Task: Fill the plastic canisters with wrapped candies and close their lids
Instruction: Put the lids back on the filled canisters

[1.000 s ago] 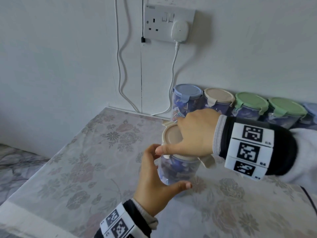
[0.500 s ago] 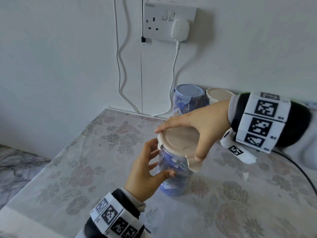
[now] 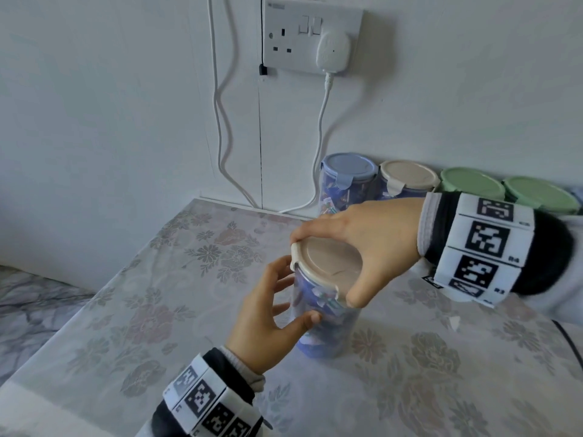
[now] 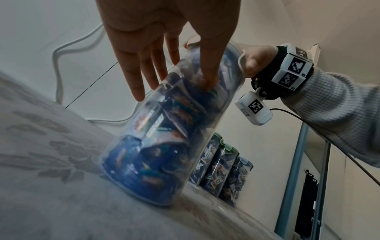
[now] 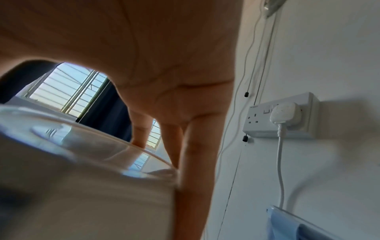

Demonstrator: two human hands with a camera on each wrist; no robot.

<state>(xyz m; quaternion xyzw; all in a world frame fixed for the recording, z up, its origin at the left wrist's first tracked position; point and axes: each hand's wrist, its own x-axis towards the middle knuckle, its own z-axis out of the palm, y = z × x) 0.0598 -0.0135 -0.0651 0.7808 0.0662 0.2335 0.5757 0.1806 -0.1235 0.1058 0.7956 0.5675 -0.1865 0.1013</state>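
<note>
While the clear canister (image 3: pixel 326 313) stands on the floral-patterned surface (image 3: pixel 164 310), packed with blue wrapped candies (image 4: pixel 164 129), both hands work on it. The right hand (image 3: pixel 362 244) arches over the beige lid (image 3: pixel 328 263) from above: its forefinger reaches to the far rim, its thumb presses down on the near rim where a side latch sits, and the fingers (image 5: pixel 195 162) are curled round the lid, holding it. In the right wrist view the lid (image 5: pixel 82 162) fills the lower left, blurred, with the fingertips set along its edge.

The left hand (image 3: pixel 268 320) steadies the canister's wall from the left side. Its thumb lies across the front of the clear plastic and its fingers (image 4: pixel 141 68) are spread fairly wide and nearly straight along the far side, touching the wall rather than clenching it. In the left wrist view the canister (image 4: pixel 164 129) looks tilted, though the camera's own angle makes it hard to tell whether it truly leans.

At the back of the surface, against the wall, a row of closed canisters stands side by side: one with a blue lid (image 3: pixel 348 167), one with a beige lid (image 3: pixel 408 175), and two with green lids (image 3: pixel 471 184), the last partly hidden behind the right wrist. Above them a white plug (image 3: pixel 332 52) sits in a wall socket (image 3: pixel 290 36), its cable (image 3: pixel 318 146) hanging down to the surface.
</note>
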